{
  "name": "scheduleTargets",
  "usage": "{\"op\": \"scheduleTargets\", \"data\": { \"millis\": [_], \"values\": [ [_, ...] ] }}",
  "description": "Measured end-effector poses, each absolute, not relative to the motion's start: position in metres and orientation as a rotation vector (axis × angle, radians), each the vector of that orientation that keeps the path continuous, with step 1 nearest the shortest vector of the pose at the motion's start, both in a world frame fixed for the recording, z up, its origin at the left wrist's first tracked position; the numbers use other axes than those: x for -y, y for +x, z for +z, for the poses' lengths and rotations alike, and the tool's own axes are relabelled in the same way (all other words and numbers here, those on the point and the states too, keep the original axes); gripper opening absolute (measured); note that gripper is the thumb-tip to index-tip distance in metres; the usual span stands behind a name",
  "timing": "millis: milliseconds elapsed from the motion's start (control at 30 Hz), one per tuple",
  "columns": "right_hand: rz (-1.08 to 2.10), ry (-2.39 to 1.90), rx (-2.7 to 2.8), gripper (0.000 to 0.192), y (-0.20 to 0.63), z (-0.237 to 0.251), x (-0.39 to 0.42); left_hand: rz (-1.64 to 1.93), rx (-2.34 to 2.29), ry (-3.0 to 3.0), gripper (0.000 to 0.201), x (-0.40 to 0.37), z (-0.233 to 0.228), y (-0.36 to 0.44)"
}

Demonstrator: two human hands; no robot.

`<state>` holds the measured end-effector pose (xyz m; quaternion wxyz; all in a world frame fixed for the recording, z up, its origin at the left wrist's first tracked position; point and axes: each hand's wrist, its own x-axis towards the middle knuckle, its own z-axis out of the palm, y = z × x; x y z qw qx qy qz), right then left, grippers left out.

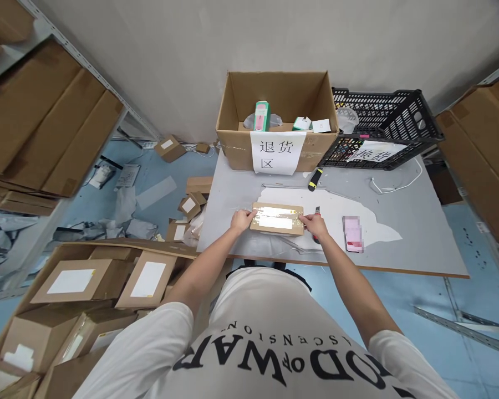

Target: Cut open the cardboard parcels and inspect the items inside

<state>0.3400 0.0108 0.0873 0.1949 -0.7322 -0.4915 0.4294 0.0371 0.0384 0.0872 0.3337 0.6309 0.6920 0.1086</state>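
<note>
A flat brown cardboard parcel [276, 218] with shiny clear tape and a white label lies on the grey table [403, 194], near its front edge. My left hand [242, 220] grips the parcel's left end. At the right end my right hand [314, 224] holds the parcel's edge. A red-handled tool [317, 211] lies on the table just behind my right hand, partly hidden by it.
An open cardboard box [277, 119] with a paper sign stands at the table's back, a black plastic crate [382, 127] beside it. A yellow-black cutter [314, 179] and a phone [353, 233] lie nearby. Many parcels [87, 282] fill a bin at my left; shelves flank both sides.
</note>
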Motion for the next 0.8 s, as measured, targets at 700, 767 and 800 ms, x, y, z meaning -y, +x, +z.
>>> {"op": "scheduleTargets", "data": {
  "millis": [700, 767, 800],
  "values": [
    [0.834, -2.568, 1.555, 0.055, 0.39, 0.021, 0.013, 0.37, -1.4, 2.241, 0.102, -0.007, 0.105, 0.074],
    [0.836, -2.607, 1.537, 0.058, 0.385, 0.016, 0.008, 0.31, -1.403, 2.255, 0.117, -0.011, 0.103, 0.081],
    [0.825, -2.631, 1.524, 0.058, 0.384, 0.014, 0.006, 0.281, -1.416, 2.252, 0.121, -0.014, 0.102, 0.083]
  ]
}}
